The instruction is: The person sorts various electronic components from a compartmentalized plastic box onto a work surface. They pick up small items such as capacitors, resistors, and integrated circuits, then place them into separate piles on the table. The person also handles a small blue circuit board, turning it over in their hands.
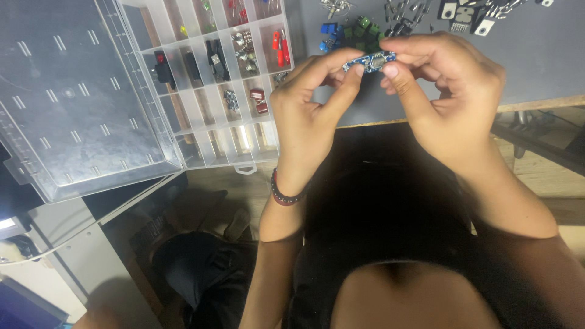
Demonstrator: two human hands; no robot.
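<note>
Blue, flat circuit board (369, 61) between fingers of left hand (311, 106), right hand (448, 91).

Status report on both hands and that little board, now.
Left hand and right hand both pinch the small blue circuit board, held above the table edge. Open compartment box sits left; nothing in the way.

both hands raised together, left hand (308, 106) and right hand (448, 97) pinching with thumbs and fingertips.
</note>
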